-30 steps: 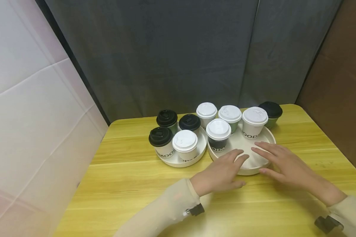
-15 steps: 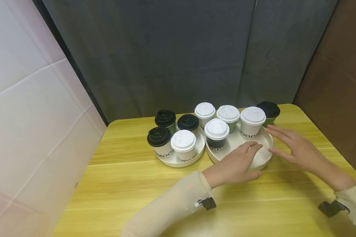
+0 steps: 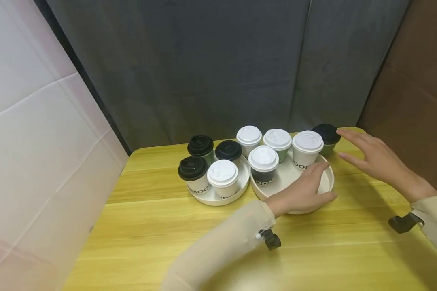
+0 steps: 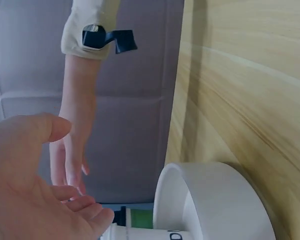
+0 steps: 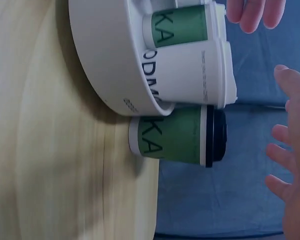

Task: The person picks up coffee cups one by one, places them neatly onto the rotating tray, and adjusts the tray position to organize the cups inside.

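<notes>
Beside the right-hand white tray (image 3: 325,182) stands a green paper cup with a black lid (image 5: 177,135), on the table itself. My right hand (image 3: 382,161) hovers near that cup, fingers spread; the right wrist view shows a gap between them. My left hand (image 3: 302,192) hangs over the tray's front part, fingers fairly straight and holding nothing. On this tray are a white cup (image 3: 305,155), a white-lidded green cup (image 5: 182,25) and a white-lidded dark cup (image 3: 263,176). The left hand's fingertips look close to the white cup; contact cannot be told.
A smaller white plate (image 3: 245,184) adjoins the tray on the left. It bears black-lidded cups (image 3: 193,169) and a white-lidded cup (image 3: 223,178). Another white-lidded cup (image 3: 249,136) stands behind, its base hidden. A grey curtain (image 3: 204,72) hangs behind the wooden table (image 3: 142,230).
Both hands have moved to the right; the right one also went farther back, from the tray toward the black-lidded green cup. The view has shifted slightly. The cups stay where they were.
</notes>
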